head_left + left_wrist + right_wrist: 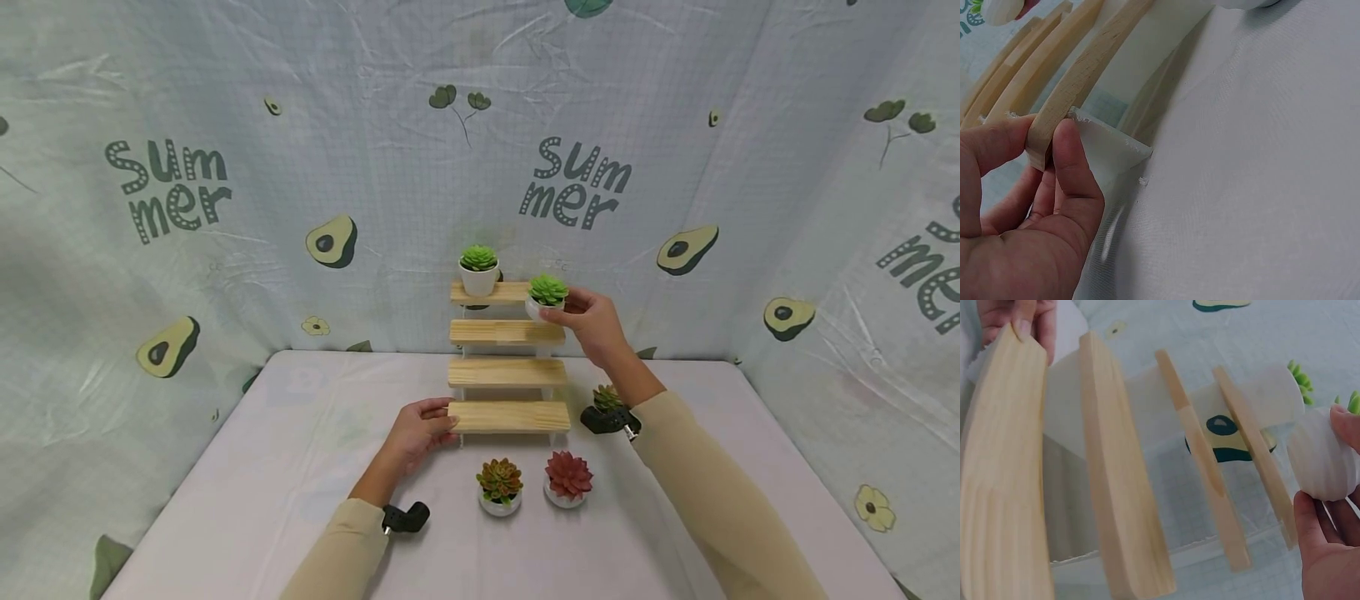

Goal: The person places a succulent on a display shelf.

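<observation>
green succulent (547, 290) points up, held by right hand (595, 325), left hand (415, 431) pinching a wooden shelf (510, 417) running sideways.

A: What can't you see around the stepped stand (508, 372)?

B: Right of it, the dark succulent's (605, 394) pot, covered by a black wrist camera (600, 419) and the right forearm (636, 379).

A: At the stand's top?

B: The top board's right end is behind the white pot (533, 310) in the right hand (597, 331); from the head view, contact is unclear. Tiny print (561, 264) just above is unreadable.

A: The wrist views?

B: Right: the stand's lowest board (1004, 481) runs off the bottom. Left: another pot (1250, 2) beside the stand is a mere sliver.
</observation>
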Demonstrator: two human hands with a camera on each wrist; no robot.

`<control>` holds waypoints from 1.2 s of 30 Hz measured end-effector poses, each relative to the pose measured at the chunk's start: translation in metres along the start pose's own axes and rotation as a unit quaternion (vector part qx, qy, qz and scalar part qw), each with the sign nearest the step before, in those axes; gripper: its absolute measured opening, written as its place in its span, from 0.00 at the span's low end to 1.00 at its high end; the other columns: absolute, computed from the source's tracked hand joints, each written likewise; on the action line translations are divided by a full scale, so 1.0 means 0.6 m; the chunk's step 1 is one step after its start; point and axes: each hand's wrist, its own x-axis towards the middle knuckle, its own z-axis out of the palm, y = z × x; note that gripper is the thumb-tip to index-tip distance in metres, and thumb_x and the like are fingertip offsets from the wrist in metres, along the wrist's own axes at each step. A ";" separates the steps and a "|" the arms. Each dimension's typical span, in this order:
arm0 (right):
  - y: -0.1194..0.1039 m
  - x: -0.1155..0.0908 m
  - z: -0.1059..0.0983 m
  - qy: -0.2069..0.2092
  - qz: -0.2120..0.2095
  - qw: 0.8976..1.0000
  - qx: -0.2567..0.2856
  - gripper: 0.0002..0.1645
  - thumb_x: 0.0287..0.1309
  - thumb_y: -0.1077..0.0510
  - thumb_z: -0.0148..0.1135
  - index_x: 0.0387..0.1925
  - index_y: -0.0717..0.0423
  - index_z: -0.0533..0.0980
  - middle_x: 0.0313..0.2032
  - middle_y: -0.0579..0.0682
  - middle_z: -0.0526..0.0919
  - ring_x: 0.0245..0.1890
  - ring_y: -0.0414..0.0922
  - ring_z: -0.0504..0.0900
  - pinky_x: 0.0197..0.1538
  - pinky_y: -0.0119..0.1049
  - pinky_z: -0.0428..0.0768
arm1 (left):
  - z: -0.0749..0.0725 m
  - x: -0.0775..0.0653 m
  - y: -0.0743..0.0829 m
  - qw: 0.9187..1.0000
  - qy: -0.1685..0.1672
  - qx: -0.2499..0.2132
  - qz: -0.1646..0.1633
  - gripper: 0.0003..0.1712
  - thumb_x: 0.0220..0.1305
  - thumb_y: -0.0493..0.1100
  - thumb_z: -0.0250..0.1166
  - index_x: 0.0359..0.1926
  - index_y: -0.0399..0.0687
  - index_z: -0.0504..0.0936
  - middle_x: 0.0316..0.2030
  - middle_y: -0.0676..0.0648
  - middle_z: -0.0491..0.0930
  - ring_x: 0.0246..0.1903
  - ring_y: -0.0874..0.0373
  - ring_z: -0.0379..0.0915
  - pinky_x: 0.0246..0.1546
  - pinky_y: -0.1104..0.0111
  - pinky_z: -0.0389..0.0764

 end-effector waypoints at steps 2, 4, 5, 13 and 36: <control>-0.003 0.006 0.000 -0.002 0.002 1.000 0.002 0.37 0.59 0.59 0.75 0.69 0.59 0.73 0.52 0.47 0.81 0.51 0.40 0.80 0.50 0.26 0.82 | 0.001 -0.001 0.000 1.000 0.001 -0.001 -0.001 0.27 0.66 0.27 0.65 0.66 0.28 0.73 0.42 0.44 0.78 0.37 0.58 0.80 0.35 0.71 0.86; -0.007 0.011 0.001 -0.003 0.005 1.000 0.001 0.36 0.59 0.59 0.75 0.68 0.58 0.73 0.52 0.47 0.81 0.52 0.41 0.80 0.52 0.29 0.82 | 0.001 -0.001 0.000 1.000 0.001 0.001 -0.001 0.27 0.66 0.27 0.65 0.66 0.28 0.73 0.42 0.44 0.78 0.37 0.58 0.80 0.34 0.71 0.87; -0.008 0.014 0.001 -0.005 0.007 1.000 0.002 0.37 0.59 0.59 0.75 0.68 0.58 0.73 0.53 0.48 0.81 0.53 0.41 0.80 0.54 0.31 0.82 | 0.001 -0.001 0.000 1.000 0.002 0.000 -0.002 0.27 0.66 0.27 0.65 0.66 0.28 0.73 0.42 0.44 0.78 0.37 0.58 0.80 0.34 0.71 0.87; -0.021 0.034 0.004 -0.002 0.010 1.000 -0.010 0.38 0.59 0.59 0.74 0.69 0.58 0.72 0.61 0.56 0.78 0.58 0.46 0.78 0.64 0.44 0.80 | 0.002 0.001 -0.001 1.000 0.006 0.001 -0.003 0.26 0.66 0.27 0.65 0.65 0.29 0.74 0.42 0.44 0.79 0.37 0.58 0.80 0.35 0.70 0.87; -0.029 0.092 0.008 0.022 0.034 0.997 -0.064 0.43 0.59 0.54 0.76 0.72 0.60 0.69 0.64 0.61 0.77 0.63 0.54 0.77 0.67 0.50 0.77 | 0.002 -0.004 0.001 1.000 0.004 0.001 -0.001 0.27 0.66 0.28 0.65 0.66 0.28 0.73 0.42 0.45 0.78 0.38 0.57 0.79 0.35 0.71 0.87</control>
